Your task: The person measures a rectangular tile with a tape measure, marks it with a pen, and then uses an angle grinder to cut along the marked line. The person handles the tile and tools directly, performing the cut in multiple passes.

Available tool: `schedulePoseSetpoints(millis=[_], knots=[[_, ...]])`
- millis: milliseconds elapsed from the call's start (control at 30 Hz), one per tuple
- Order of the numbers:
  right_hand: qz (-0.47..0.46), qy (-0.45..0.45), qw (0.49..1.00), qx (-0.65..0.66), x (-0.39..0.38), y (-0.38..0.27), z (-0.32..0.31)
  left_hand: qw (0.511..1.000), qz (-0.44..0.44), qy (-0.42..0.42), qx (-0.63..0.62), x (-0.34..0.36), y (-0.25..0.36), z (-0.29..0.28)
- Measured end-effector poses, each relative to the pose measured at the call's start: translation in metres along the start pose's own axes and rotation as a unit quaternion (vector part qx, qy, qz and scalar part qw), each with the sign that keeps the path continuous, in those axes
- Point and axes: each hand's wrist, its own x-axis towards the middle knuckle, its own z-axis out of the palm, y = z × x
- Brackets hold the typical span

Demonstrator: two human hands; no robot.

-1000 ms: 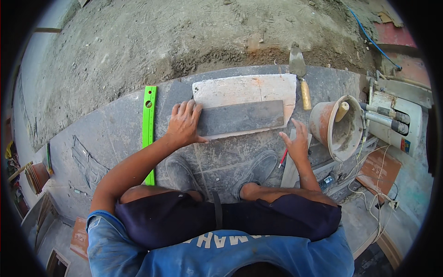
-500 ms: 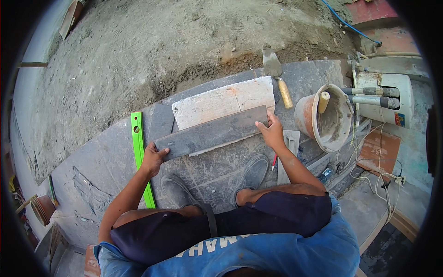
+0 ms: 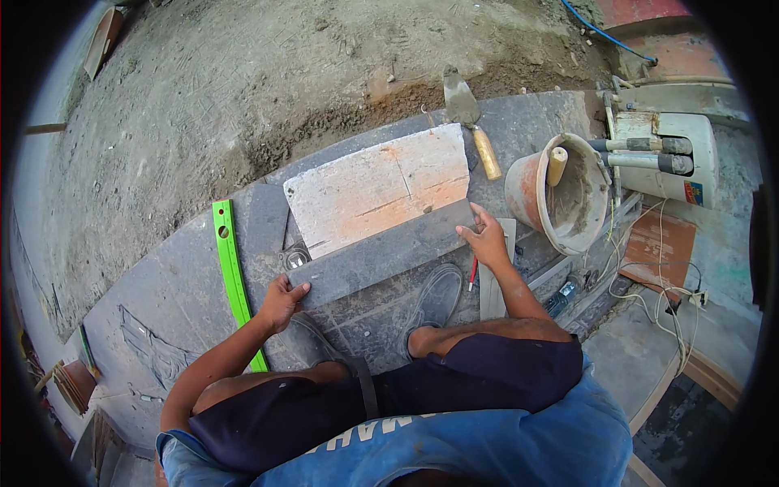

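I have both hands engaged on one grey tile strip (image 3: 377,253), which lies directly between them. The left hand (image 3: 281,302) grips its left end; the right hand (image 3: 484,235) grips its right end (neither is nearer; each has its own end). The long axis runs obliquely: left end closer to the body, right end closer to the far edge of the tiled floor (image 3: 535,118). The strip extends along the near edge of the white slab (image 3: 373,185); I cannot tell whether the two touch. The green level (image 3: 232,280) lies left of the slab, the trowel (image 3: 479,136) at the floor's far edge.
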Motion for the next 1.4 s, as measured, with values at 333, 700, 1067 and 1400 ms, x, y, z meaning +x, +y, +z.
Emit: schedulePoseSetpoints(millis=[333,700,1067,1400], knots=[[-0.002,0.017,0.988,-0.151,0.068,-0.074,0.007,0.989,0.067,0.114,0.06,0.031,0.071,-0.004],[-0.059,0.007,0.986,-0.156,0.129,-0.147,0.017,0.987,0.078,0.141,0.029,0.036,0.135,-0.034],[-0.069,0.087,0.985,-0.13,0.061,-0.057,0.004,0.986,0.094,0.13,0.047,0.042,0.075,0.003],[-0.045,0.117,0.98,-0.153,0.056,-0.055,0.009,0.99,0.057,0.095,0.086,0.038,0.083,-0.003]])
